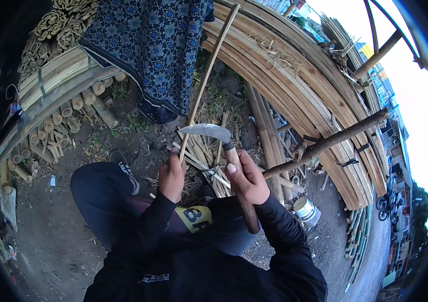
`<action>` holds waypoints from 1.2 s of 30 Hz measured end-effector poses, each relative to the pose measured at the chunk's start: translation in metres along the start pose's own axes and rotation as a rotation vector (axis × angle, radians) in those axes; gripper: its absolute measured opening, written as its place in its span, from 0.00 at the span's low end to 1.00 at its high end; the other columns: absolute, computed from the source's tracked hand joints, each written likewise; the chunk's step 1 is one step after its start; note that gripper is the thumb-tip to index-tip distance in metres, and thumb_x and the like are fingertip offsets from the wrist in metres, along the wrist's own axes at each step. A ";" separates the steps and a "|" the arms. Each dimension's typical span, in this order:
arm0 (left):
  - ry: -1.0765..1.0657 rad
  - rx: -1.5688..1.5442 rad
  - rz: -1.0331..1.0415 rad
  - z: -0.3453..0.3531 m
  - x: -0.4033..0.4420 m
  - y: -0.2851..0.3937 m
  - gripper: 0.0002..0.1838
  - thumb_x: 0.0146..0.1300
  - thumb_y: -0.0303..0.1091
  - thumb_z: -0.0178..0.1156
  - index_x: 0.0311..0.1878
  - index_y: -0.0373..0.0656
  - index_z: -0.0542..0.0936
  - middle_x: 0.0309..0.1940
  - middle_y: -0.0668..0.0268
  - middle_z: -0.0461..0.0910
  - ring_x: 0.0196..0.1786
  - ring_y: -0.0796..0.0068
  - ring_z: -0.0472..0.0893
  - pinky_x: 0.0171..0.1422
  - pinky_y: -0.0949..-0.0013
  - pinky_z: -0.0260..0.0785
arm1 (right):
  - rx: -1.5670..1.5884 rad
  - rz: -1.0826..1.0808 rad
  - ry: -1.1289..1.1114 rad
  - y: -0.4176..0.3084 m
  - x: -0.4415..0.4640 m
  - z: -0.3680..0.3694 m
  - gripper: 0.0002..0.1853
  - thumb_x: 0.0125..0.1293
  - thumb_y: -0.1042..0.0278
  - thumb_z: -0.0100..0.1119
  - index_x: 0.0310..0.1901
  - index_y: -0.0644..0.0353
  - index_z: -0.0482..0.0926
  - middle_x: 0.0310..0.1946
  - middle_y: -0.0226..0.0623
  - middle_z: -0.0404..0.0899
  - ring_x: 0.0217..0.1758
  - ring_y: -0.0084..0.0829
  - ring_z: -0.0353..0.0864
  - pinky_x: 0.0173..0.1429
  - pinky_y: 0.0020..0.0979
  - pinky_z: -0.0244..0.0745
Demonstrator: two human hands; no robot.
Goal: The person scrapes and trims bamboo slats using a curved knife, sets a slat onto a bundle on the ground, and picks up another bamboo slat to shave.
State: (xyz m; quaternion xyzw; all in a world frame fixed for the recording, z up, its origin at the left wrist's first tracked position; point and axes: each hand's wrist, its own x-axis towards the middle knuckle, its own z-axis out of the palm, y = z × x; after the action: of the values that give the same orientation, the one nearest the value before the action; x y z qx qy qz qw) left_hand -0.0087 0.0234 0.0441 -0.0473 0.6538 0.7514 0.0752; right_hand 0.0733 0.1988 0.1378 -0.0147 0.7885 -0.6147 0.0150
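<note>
My left hand (172,178) is closed round the lower end of a long, thin bamboo strip (207,75), which slants up and away from me. In my right hand (247,177) is a sickle (244,201) with a wooden handle, my thumb lying along it. The curved grey blade (206,130) points left and crosses the strip a little above my left hand. From this view I cannot tell whether the edge touches the strip. Beneath both hands, a bundle of split bamboo strips (201,156) lies on the ground near my feet.
Long stacked planks (294,83) curve along the right, with a rough pole (334,141) jutting across them. A blue patterned cloth (148,50) hangs ahead. Cut bamboo poles (77,102) lie under a bench at left. A white can (305,208) stands by my right arm.
</note>
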 end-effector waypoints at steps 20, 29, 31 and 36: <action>-0.057 -0.132 -0.130 0.001 -0.003 -0.002 0.33 0.73 0.59 0.44 0.24 0.38 0.75 0.17 0.70 0.70 0.22 0.78 0.69 0.28 0.70 0.58 | -0.244 -0.182 -0.018 -0.006 0.026 -0.023 0.13 0.74 0.60 0.52 0.48 0.61 0.66 0.24 0.29 0.70 0.19 0.19 0.70 0.23 0.27 0.67; -0.110 -0.049 -0.087 0.004 -0.009 -0.013 0.33 0.74 0.58 0.42 0.23 0.38 0.74 0.15 0.69 0.68 0.20 0.76 0.68 0.29 0.67 0.59 | 0.028 -0.107 0.156 -0.036 0.032 -0.030 0.14 0.75 0.58 0.51 0.49 0.59 0.65 0.27 0.28 0.70 0.21 0.16 0.71 0.24 0.20 0.67; -0.115 -0.101 -0.170 0.005 -0.009 -0.017 0.33 0.74 0.58 0.41 0.23 0.38 0.73 0.15 0.68 0.68 0.20 0.76 0.68 0.29 0.67 0.59 | -0.087 -0.024 0.066 -0.029 0.024 -0.025 0.14 0.75 0.58 0.51 0.49 0.60 0.66 0.27 0.27 0.69 0.23 0.17 0.71 0.27 0.22 0.69; -0.123 0.067 -0.147 0.001 -0.015 -0.012 0.32 0.74 0.56 0.41 0.24 0.38 0.75 0.15 0.68 0.69 0.20 0.75 0.69 0.28 0.68 0.59 | -0.101 -0.107 0.088 -0.037 0.038 -0.046 0.14 0.74 0.58 0.52 0.47 0.60 0.68 0.29 0.28 0.69 0.26 0.18 0.68 0.32 0.24 0.68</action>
State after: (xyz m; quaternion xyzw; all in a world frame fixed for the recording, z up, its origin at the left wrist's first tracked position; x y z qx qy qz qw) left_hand 0.0087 0.0257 0.0348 -0.0463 0.6677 0.7229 0.1716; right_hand 0.0333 0.2328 0.1851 -0.0308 0.8164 -0.5742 -0.0534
